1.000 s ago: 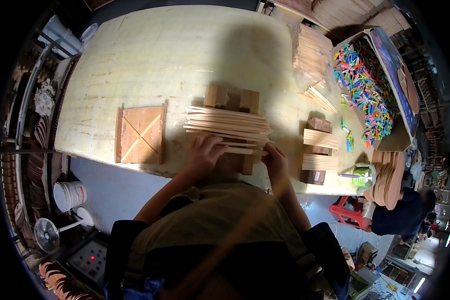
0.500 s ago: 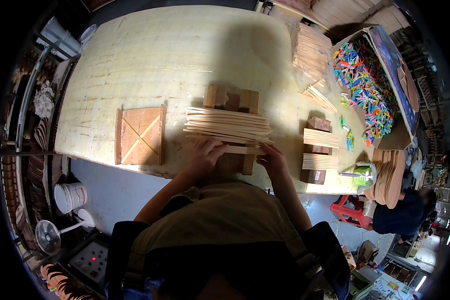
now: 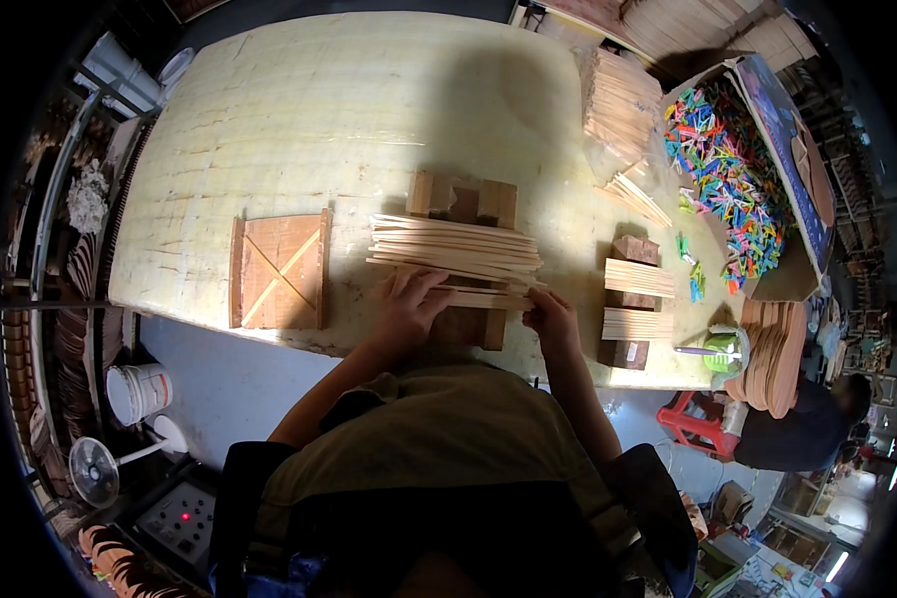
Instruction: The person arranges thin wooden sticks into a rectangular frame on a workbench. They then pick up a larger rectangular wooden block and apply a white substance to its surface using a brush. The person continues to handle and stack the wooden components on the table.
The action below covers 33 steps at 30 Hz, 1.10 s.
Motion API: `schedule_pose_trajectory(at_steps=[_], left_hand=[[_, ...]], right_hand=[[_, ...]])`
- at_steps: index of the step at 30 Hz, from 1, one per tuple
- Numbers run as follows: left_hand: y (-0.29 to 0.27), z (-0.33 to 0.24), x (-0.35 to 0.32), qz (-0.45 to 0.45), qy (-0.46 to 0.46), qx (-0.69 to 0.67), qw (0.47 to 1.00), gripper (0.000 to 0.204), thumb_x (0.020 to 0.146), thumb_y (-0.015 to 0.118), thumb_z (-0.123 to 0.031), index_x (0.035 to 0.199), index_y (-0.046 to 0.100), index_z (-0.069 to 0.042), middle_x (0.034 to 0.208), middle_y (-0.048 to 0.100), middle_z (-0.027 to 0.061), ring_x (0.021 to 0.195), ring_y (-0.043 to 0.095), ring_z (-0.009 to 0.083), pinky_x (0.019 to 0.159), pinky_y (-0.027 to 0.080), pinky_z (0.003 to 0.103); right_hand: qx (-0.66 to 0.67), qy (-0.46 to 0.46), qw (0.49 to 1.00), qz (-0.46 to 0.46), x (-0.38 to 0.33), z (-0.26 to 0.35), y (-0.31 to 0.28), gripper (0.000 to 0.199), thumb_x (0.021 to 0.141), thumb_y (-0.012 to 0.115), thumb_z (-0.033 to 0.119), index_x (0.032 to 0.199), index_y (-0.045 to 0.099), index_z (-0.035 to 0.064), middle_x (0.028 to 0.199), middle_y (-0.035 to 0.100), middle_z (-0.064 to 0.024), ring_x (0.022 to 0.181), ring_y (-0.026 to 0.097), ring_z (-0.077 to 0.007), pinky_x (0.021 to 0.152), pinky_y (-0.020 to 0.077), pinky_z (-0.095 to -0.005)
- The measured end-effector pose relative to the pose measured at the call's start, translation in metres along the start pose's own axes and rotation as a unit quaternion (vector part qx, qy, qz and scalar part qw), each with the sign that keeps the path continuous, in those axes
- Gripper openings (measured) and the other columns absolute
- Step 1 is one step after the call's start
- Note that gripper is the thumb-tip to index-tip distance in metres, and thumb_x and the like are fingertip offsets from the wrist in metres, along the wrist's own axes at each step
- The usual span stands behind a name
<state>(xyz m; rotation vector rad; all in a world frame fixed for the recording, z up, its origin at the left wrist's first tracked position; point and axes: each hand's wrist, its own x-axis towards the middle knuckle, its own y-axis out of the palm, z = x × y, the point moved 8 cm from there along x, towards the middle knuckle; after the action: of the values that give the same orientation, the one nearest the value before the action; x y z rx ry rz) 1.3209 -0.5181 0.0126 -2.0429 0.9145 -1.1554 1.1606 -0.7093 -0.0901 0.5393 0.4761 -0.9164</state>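
A row of thin, pale wooden strips (image 3: 453, 241) lies crosswise over a wooden block stand (image 3: 495, 201) in front of me. At its near side, my left hand (image 3: 414, 301) rests with bent fingers closed on the left end of a few separate wooden strips (image 3: 483, 298). My right hand (image 3: 552, 319) pinches the right ends of these same strips between thumb and fingers. How many it grips is hidden by the fingertips. The near part of the stand shows below the strips, between my hands.
Left of me lies a brown wooden frame (image 3: 281, 267) with crossed strips. To the right are a second block with strips (image 3: 638, 274), loose sticks (image 3: 640, 197), a bundle of sticks (image 3: 620, 105), a box of coloured clothespins (image 3: 733, 179) and a green pot (image 3: 726, 349). A person (image 3: 797, 434) sits beyond.
My right hand has moved slightly right, and its fingers have closed on the strips' ends. My left hand has shifted a little away from me.
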Motion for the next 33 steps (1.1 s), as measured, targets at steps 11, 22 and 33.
schedule_pose_trajectory(at_steps=[11,22,33], left_hand=[[-0.002,-0.003,0.003,0.003,0.022,-0.027,0.999,0.024,0.078,0.06,-0.009,0.1,0.069,-0.009,0.112,0.061,0.0061,0.107,0.054,0.0263,0.092,0.043,0.042],[0.015,0.005,-0.01,0.047,0.016,-0.048,0.998,0.03,0.077,0.061,-0.01,0.106,0.067,-0.01,0.107,0.06,0.0053,0.099,0.055,0.0259,0.086,0.045,0.041],[-0.009,-0.013,-0.001,0.039,0.026,0.036,0.998,0.03,0.079,0.061,-0.015,0.109,0.067,-0.014,0.116,0.057,0.0053,0.112,0.049,0.0278,0.094,0.04,0.046]], right_hand=[[0.009,0.0,1.0,0.016,0.0,0.0,0.002,0.015,0.084,0.066,0.015,0.089,0.066,0.0016,0.069,0.058,-0.0026,0.057,0.059,-0.013,0.053,0.049,-0.026],[-0.007,-0.001,0.999,0.052,0.005,-0.009,-0.003,0.018,0.086,0.065,0.017,0.093,0.067,0.0012,0.072,0.06,-0.003,0.057,0.056,-0.0129,0.053,0.0465,-0.0254],[-0.019,-0.024,0.999,0.015,0.005,-0.002,0.008,0.027,0.087,0.067,0.022,0.103,0.067,0.0011,0.09,0.066,-0.0035,0.077,0.058,-0.0101,0.065,0.0461,-0.0237]])
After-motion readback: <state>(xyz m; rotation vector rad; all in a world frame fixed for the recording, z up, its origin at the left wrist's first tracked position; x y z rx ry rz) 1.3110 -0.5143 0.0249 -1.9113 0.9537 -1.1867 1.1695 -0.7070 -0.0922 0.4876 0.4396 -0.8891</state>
